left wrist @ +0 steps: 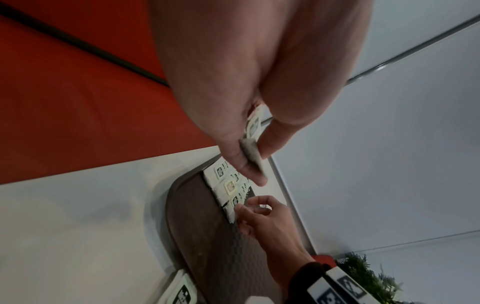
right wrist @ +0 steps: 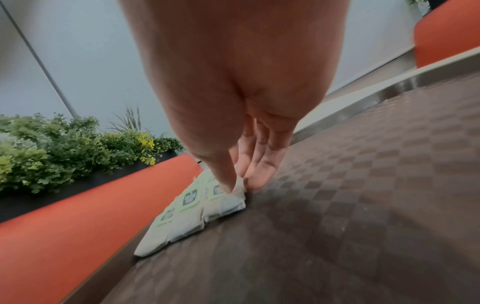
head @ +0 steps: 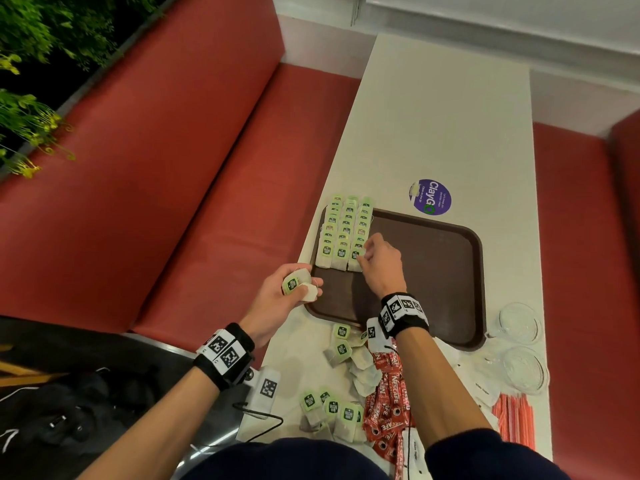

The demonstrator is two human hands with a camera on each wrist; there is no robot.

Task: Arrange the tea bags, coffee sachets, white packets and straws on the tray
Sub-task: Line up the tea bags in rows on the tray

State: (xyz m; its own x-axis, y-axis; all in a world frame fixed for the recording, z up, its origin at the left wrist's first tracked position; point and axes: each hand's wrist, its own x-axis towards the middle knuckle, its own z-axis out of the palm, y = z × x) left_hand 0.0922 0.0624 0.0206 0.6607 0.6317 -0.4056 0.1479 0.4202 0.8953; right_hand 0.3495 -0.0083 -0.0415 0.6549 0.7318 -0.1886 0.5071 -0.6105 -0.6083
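Note:
A brown tray (head: 433,271) lies on the white table. Three tidy rows of green-tagged tea bags (head: 343,233) cover its left part. My right hand (head: 363,255) pinches the nearest tea bag (right wrist: 228,203) of the right row, thumb on top and fingers at its side edge (right wrist: 239,183). My left hand (head: 313,287) hovers at the tray's near left corner and grips a few tea bags (head: 292,284) between thumb and fingers (left wrist: 249,152). Loose tea bags (head: 346,348), red coffee sachets (head: 388,403), white packets (head: 485,393) and red-striped straws (head: 512,420) lie on the table near me.
Two clear glass cups (head: 519,322) stand right of the tray's near corner. A purple round sticker (head: 430,197) sits beyond the tray. A red bench (head: 207,185) runs along the table's left edge. The tray's right part (right wrist: 363,205) is bare.

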